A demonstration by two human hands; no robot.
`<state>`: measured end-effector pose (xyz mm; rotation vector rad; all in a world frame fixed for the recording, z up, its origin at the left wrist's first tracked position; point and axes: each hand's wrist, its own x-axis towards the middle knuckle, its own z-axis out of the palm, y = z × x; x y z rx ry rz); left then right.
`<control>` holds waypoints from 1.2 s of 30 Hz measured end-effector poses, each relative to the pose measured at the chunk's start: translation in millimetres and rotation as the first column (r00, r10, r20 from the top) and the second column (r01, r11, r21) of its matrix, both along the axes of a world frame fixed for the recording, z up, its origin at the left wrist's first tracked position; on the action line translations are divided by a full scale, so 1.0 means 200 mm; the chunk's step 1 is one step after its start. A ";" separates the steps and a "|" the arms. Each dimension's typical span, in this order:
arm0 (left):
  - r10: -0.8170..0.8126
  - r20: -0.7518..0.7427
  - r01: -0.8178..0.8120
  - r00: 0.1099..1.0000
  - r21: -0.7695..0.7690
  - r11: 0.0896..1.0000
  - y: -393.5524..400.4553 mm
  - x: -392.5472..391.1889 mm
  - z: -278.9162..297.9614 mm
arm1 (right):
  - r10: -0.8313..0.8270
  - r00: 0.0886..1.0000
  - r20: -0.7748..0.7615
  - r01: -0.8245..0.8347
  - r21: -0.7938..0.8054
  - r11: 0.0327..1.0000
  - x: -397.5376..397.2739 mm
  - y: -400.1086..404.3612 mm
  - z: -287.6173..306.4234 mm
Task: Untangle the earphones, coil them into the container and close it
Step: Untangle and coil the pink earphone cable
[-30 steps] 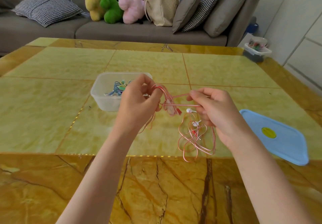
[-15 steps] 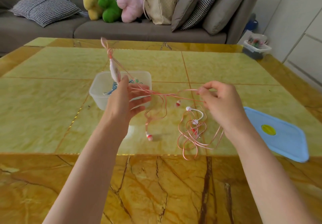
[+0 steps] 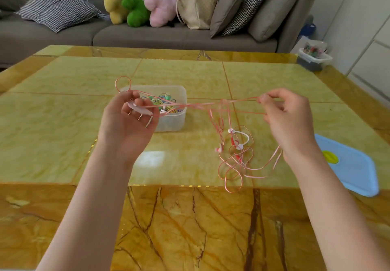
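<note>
Yellow marble table (image 3: pixel 63 123): left hand (image 3: pixel 126 125) and right hand (image 3: pixel 289 118) each pinch the pink earphone cable (image 3: pixel 200 104); ease that middle knot apart gently, don't yank.

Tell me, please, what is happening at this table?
A person is untangling pink earphones. The left hand and right hand each pinch the cord and stretch it taut above the table, while a tangle hangs below. The clear container holds other colourful cords; its blue lid lies to the right.
</note>
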<state>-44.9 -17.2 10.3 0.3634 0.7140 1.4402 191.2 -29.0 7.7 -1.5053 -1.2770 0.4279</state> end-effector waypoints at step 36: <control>0.110 -0.982 -0.058 0.152 0.102 0.993 -0.02 0.00 -0.04 | 0.127 0.558 -0.820 -0.323 -0.073 0.944 0.01 -0.05 0.10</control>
